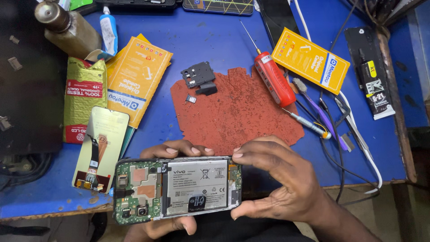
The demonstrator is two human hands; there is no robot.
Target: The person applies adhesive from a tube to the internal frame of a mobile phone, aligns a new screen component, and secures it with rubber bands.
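We grip the opened phone [177,189] flat in our 2 hands at 6 o'clock over the blue counter's [224,40] near edge, left hand [172,188] cradling beneath, right hand [280,179] pinching its right end, red mat [242,110] at 12 o'clock.

**One head-worn view, looking steeply down**

A single camera sits on the person's head and looks almost straight down onto a blue table [215,40], whose near edge crosses the lower part of the frame. It is close: the left hand [172,188] and right hand [277,179] fill the lower centre, cut off by the bottom border. The table's far side runs out the top.
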